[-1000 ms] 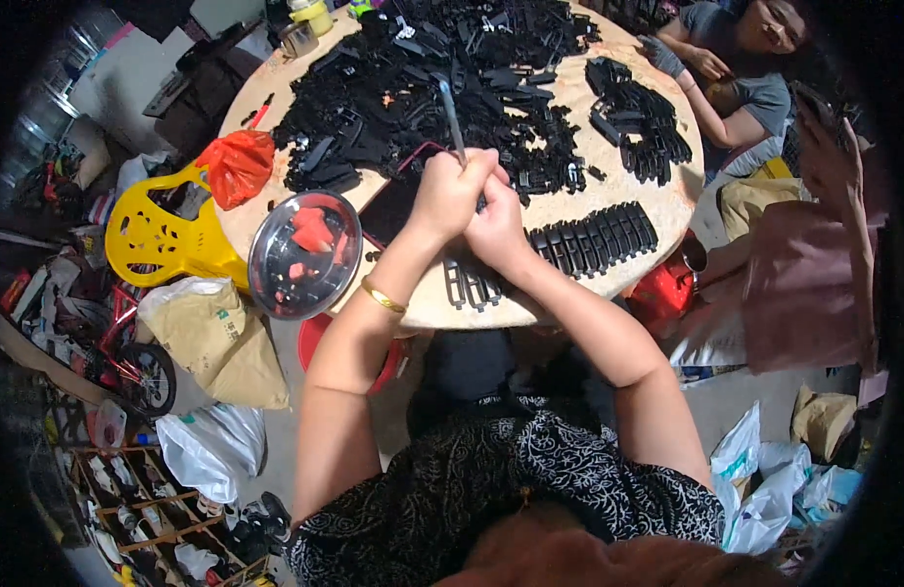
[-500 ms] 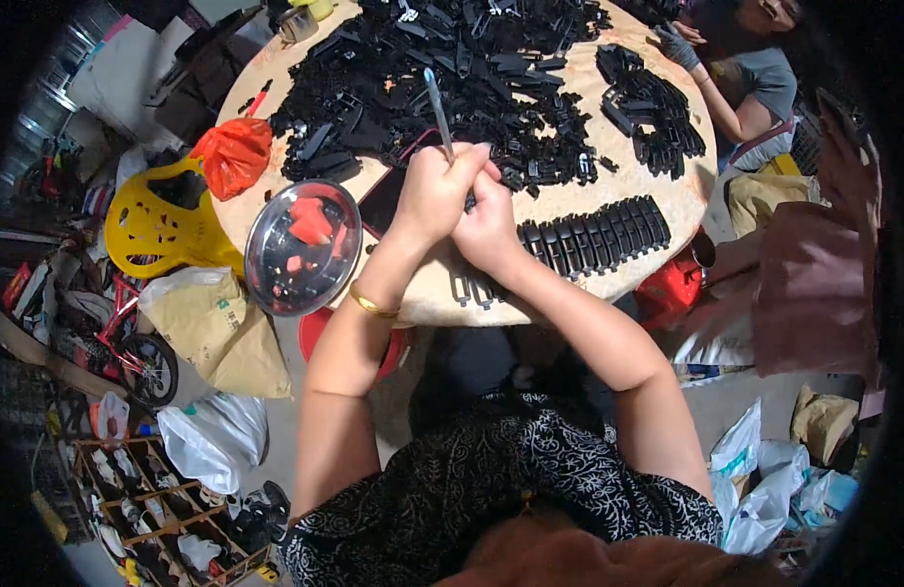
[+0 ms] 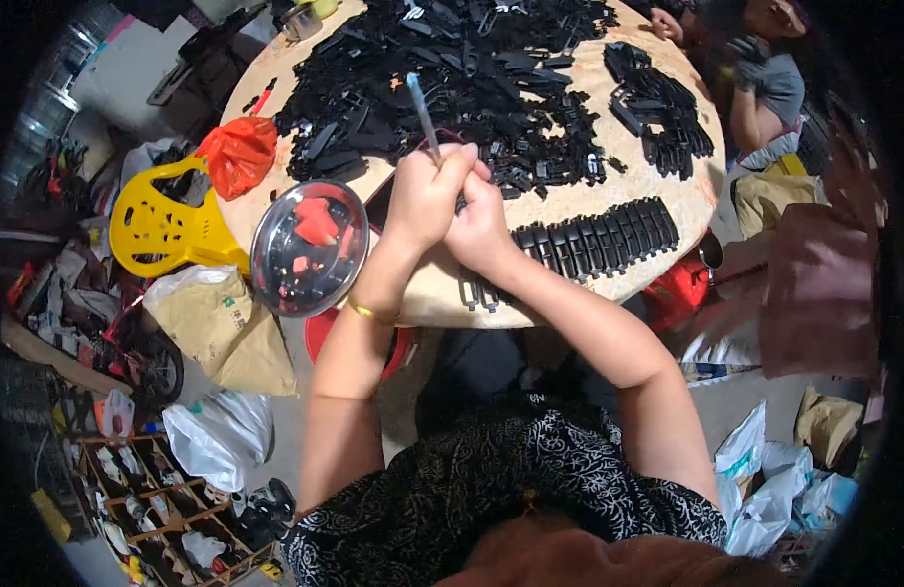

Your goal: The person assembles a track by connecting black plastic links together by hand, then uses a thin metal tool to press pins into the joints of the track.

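Observation:
My left hand (image 3: 425, 196) is closed around a thin grey stick-like tool (image 3: 422, 112) that points up and away over the round table (image 3: 657, 269). My right hand (image 3: 479, 223) presses against the left one, fingers curled on something small and black that I cannot make out. Both hands hover at the near edge of a large heap of black plastic parts (image 3: 452, 78). A neat row of black parts (image 3: 594, 240) lies just right of my right hand.
A round metal dish (image 3: 308, 247) with red bits sits at the table's left edge, a red plastic bag (image 3: 237, 152) beyond it. A yellow plastic chair (image 3: 163, 225) and bags stand on the floor at left. Another person (image 3: 760, 73) sits at far right.
My hands stay together at the same place on the table; the tool keeps its tilt. The view has shifted slightly.

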A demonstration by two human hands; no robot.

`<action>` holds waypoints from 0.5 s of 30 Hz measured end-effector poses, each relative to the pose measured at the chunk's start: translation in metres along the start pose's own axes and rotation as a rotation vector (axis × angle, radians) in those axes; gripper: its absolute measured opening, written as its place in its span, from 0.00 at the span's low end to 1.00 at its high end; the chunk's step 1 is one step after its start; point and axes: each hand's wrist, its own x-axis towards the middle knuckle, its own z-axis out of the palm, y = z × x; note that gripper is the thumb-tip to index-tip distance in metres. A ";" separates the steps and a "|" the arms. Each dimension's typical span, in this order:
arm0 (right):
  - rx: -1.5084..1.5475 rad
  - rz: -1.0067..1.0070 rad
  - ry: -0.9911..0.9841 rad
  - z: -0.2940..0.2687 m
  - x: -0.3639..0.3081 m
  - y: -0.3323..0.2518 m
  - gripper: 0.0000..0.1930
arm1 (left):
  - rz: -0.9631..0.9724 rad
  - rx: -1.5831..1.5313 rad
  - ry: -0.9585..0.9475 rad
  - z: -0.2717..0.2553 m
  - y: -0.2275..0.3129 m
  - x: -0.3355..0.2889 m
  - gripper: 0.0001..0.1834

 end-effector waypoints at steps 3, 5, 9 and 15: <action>0.022 0.101 -0.014 0.003 -0.004 -0.002 0.14 | -0.049 -0.068 0.007 -0.001 0.003 -0.005 0.18; 0.038 0.028 -0.001 0.004 0.001 0.001 0.14 | -0.014 -0.025 0.020 -0.002 -0.001 0.001 0.19; -0.032 0.036 -0.018 -0.004 0.010 -0.003 0.13 | 0.067 -0.064 0.003 -0.004 0.005 0.002 0.20; -0.314 0.245 -0.003 -0.028 0.054 0.016 0.23 | 0.189 0.349 0.193 -0.001 -0.005 -0.020 0.21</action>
